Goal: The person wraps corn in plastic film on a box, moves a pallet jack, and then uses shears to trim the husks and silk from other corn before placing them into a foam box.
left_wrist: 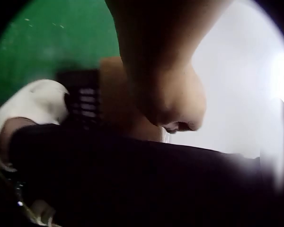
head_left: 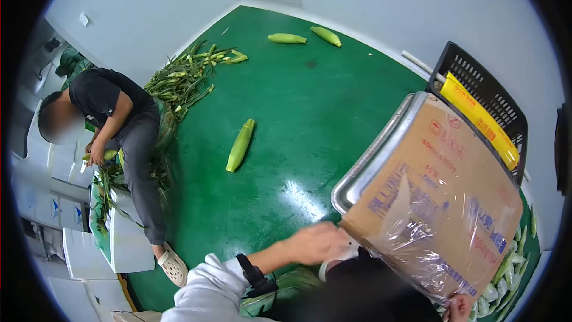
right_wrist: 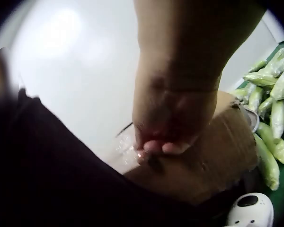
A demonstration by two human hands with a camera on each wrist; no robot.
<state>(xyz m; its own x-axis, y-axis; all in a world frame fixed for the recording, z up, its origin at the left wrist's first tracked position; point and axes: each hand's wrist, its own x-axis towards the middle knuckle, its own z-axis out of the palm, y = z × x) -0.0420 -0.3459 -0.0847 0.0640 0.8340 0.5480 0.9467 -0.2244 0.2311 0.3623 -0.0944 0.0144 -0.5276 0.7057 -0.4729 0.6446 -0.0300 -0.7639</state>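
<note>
A flat cardboard sheet [head_left: 441, 185], printed in red and blue, lies tilted over a metal tray [head_left: 357, 182] in front of me. Wrinkled clear plastic film [head_left: 411, 226] covers its lower part. At the sheet's near left corner is my left hand [head_left: 316, 243]; in the left wrist view its fingers [left_wrist: 189, 124] curl in over a shiny bit of film. My right hand [head_left: 457, 308] pinches the film at the near right edge. The right wrist view shows its curled fingertips [right_wrist: 154, 145] beside bunched film [right_wrist: 128, 153], close over the cardboard.
Behind the tray stands a black basket [head_left: 453, 56] with a yellow packet [head_left: 476, 113]. Wrapped corn [head_left: 506, 274] is heaped at the right. Single ears [head_left: 241, 146] and husks [head_left: 185, 77] lie on the green floor. At left, a seated person [head_left: 119, 119] handles corn.
</note>
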